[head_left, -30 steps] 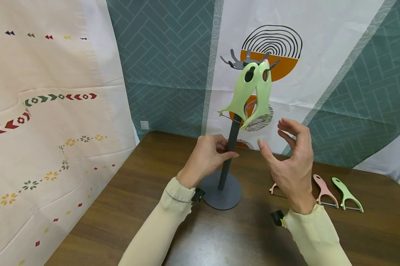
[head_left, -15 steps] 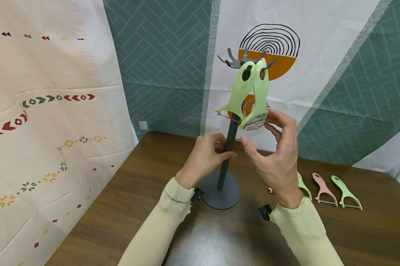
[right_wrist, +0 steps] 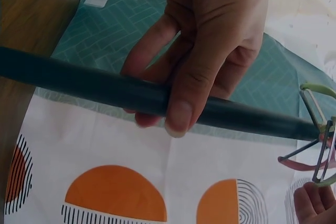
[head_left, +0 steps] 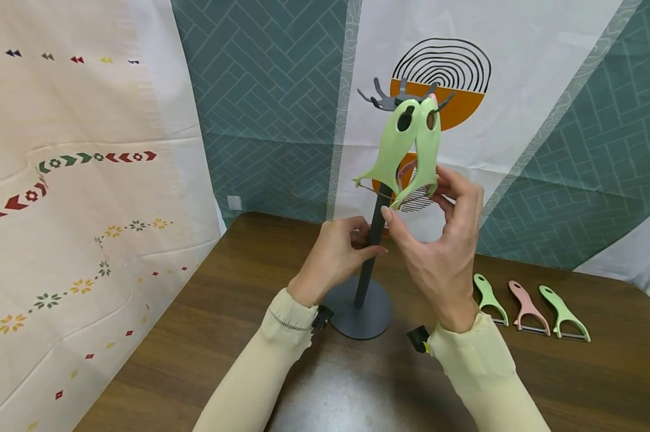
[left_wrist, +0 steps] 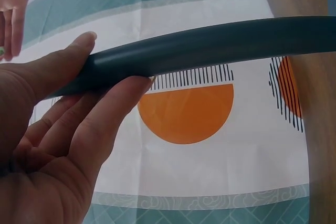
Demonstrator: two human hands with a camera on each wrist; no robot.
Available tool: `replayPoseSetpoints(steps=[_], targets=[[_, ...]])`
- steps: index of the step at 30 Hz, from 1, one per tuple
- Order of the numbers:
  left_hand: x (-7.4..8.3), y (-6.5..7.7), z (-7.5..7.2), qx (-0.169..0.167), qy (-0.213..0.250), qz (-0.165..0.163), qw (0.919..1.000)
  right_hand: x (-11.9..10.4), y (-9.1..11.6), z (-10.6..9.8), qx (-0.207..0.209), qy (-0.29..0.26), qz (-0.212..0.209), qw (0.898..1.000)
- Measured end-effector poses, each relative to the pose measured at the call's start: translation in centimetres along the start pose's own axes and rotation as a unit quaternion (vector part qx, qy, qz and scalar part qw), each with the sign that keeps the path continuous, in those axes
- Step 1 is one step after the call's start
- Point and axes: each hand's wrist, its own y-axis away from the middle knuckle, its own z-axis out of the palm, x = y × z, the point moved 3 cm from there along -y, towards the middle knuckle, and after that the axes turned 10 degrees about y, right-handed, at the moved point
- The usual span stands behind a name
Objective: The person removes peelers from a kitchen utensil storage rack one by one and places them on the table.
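My left hand [head_left: 335,255] grips the dark grey pole [head_left: 377,219] of an upright stand with its thumb and fingers; the left wrist view shows the fingers curled round the pole [left_wrist: 210,45]. Two green Y-shaped peelers [head_left: 394,144] hang by their handle holes from the stand's hooked top [head_left: 392,102]. A pink peeler [right_wrist: 296,165] hangs behind them, mostly hidden in the head view. My right hand [head_left: 443,246] pinches the lower end of the right-hand green peeler [head_left: 428,147], thumb at its bottom tip, fingers at its far side.
The stand's round base [head_left: 359,312] rests on the brown wooden table [head_left: 249,282]. To the right lie a green peeler [head_left: 487,297], a pink peeler [head_left: 526,306] and another green peeler [head_left: 562,312]. Patterned cloths hang behind and at the left.
My right hand has moved left and slightly up, from apart to the lower end of the hanging green peeler. More of the peelers on the table shows now. The left hand stays on the pole.
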Motion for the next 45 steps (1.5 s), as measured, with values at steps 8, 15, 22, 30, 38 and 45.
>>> replayPoseSetpoints(steps=[8,15,22,30,38,45], targets=[[0.0,0.0,0.0,0.0,-0.001,-0.004,1.0,0.5,-0.2,0.2,0.017,-0.007,-0.009,1.0],[-0.1,0.0,0.1,-0.001,-0.003,-0.004,1.0,0.2,-0.2,-0.6,0.027,-0.022,-0.024,0.999],[-0.2,0.2,0.2,0.005,0.002,-0.009,0.9999,0.0,-0.2,-1.2,0.02,-0.03,-0.034,0.999],[-0.2,0.2,0.2,0.004,0.01,-0.018,0.9998,-1.6,-0.4,-1.4,0.021,-0.052,-0.034,0.998],[-0.3,0.2,0.2,0.003,0.015,-0.018,0.9997,-2.5,-0.7,-1.7,0.032,-0.07,-0.034,0.996],[-0.1,0.2,0.2,0.004,0.008,-0.01,0.9999,-2.7,-0.7,-2.1,0.034,-0.061,-0.031,0.997]])
